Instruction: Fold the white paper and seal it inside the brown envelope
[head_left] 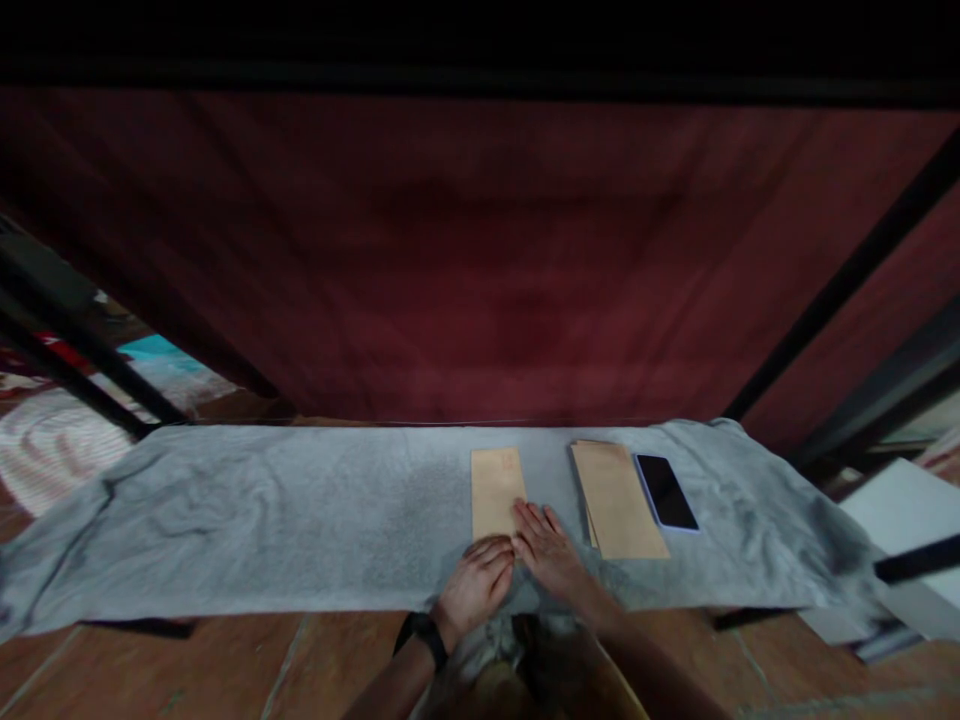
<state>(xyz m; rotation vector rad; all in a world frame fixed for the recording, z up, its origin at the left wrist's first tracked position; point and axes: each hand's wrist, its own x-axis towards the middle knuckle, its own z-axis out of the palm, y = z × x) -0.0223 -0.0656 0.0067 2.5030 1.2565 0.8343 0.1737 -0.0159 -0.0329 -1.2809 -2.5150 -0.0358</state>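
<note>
A brown paper envelope (496,488) lies flat on a grey cloth, with faint marks near its upper right corner. At its near edge, my left hand (480,580) has its fingers bent and pressed together on the paper; a dark band circles that wrist. My right hand (547,550) rests with fingers stretched out over the envelope's lower right edge, its fingertips close to the left hand. The envelope's near end is hidden under both hands. Just right of my right hand lies a small stack of similar brown envelopes (621,500), slightly fanned.
A phone (667,492) with a pale purple edge lies right of the stack. The grey cloth (300,520) covers a long, narrow surface. Behind it hangs a dark red cloth (480,270) between black bars. White boards or boxes (911,510) stand at the far right, above floor tiles (247,665).
</note>
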